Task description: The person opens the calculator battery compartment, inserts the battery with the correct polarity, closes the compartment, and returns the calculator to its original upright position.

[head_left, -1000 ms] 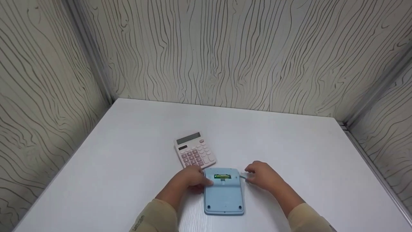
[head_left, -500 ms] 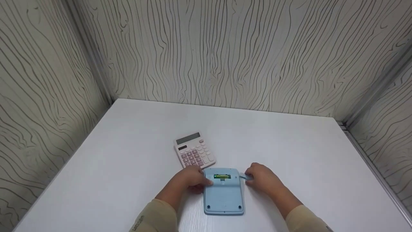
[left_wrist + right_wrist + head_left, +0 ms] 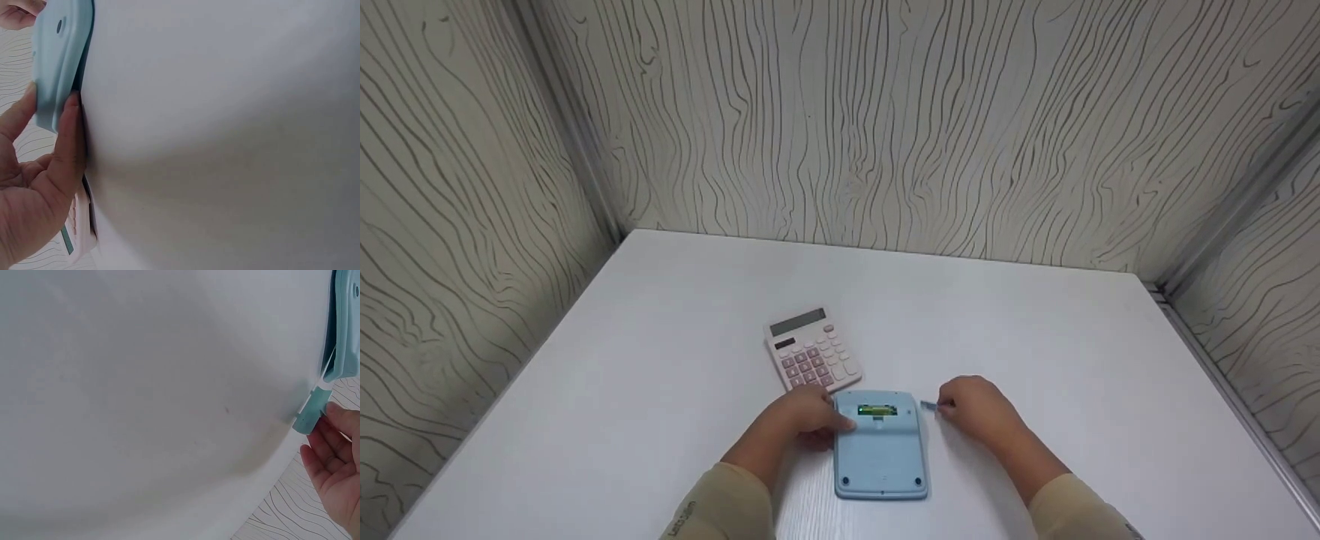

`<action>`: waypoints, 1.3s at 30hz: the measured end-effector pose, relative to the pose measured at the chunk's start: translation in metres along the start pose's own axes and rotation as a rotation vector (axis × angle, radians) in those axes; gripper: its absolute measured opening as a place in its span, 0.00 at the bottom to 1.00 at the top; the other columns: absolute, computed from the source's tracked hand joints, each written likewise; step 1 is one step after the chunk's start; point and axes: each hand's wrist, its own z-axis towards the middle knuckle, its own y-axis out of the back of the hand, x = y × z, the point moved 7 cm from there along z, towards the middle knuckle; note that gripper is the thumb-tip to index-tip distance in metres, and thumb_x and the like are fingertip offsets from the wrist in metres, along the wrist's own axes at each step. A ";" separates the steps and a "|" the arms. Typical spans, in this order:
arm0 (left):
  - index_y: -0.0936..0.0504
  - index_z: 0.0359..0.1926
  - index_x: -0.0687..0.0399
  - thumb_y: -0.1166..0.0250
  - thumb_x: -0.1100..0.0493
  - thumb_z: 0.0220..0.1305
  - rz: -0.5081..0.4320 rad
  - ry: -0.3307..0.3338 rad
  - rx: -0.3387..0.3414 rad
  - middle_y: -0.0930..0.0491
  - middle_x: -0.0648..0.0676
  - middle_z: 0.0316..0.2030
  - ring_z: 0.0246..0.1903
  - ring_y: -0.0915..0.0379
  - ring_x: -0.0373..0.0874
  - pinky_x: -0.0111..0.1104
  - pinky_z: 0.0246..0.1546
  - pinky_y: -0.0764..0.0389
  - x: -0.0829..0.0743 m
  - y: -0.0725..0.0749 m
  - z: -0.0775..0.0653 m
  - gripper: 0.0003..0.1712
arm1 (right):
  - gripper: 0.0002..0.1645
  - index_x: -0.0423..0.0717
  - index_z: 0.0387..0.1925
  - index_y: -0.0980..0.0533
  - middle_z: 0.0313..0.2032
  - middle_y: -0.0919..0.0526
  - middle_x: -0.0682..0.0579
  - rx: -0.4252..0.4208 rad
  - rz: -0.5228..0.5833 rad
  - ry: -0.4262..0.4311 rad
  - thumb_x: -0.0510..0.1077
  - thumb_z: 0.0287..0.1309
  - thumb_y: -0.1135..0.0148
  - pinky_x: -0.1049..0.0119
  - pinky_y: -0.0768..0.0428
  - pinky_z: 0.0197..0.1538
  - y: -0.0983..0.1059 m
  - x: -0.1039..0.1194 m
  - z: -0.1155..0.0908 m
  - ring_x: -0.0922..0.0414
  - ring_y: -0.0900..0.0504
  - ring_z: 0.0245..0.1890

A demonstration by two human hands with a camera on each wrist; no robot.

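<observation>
A light blue calculator (image 3: pixel 883 459) lies face down on the white table, its battery compartment uncovered and a green battery (image 3: pixel 877 410) inside. My left hand (image 3: pixel 804 412) grips its left edge. In the left wrist view, the thumb is on the back of the blue calculator (image 3: pixel 52 67) and the fingers are at its edge near the tabletop. Beside the calculator's upper right edge, my right hand (image 3: pixel 979 409) pinches a small blue battery cover (image 3: pixel 928 406). The right wrist view shows this battery cover (image 3: pixel 313 412) between thumb and fingers, close to the calculator's corner.
A pink calculator (image 3: pixel 814 349) lies face up just beyond my left hand, turned at an angle and close to the blue one. White table (image 3: pixel 1035 330) surface extends around them. Panels with a wood-grain pattern (image 3: pixel 855 127) stand behind and at both sides.
My right hand has closed its fingers on the battery cover and drawn slightly right, and the cover's angle has shifted. My left hand and both calculators stay nearly in place.
</observation>
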 end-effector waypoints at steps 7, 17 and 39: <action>0.24 0.32 0.57 0.28 0.53 0.45 -0.004 0.004 -0.003 0.20 0.56 0.24 0.23 0.22 0.47 0.35 0.26 0.21 0.000 0.000 0.001 0.17 | 0.05 0.50 0.28 0.19 0.31 0.19 0.55 -0.002 -0.001 -0.006 0.37 0.53 0.39 0.55 0.23 0.45 0.003 0.001 0.000 0.56 0.22 0.35; 0.23 0.30 0.57 0.29 0.54 0.46 0.006 -0.005 0.004 0.20 0.55 0.23 0.23 0.23 0.47 0.35 0.26 0.22 0.001 -0.001 0.002 0.15 | 0.05 0.51 0.27 0.20 0.28 0.21 0.57 -0.042 0.008 -0.001 0.39 0.54 0.39 0.58 0.22 0.42 0.014 0.016 0.000 0.58 0.24 0.31; 0.22 0.30 0.56 0.28 0.53 0.45 0.014 0.005 0.008 0.20 0.55 0.23 0.23 0.23 0.46 0.35 0.25 0.22 0.002 0.000 0.004 0.16 | 0.04 0.52 0.28 0.19 0.28 0.21 0.61 -0.065 0.008 0.169 0.42 0.55 0.39 0.62 0.22 0.42 0.016 0.085 -0.004 0.62 0.24 0.32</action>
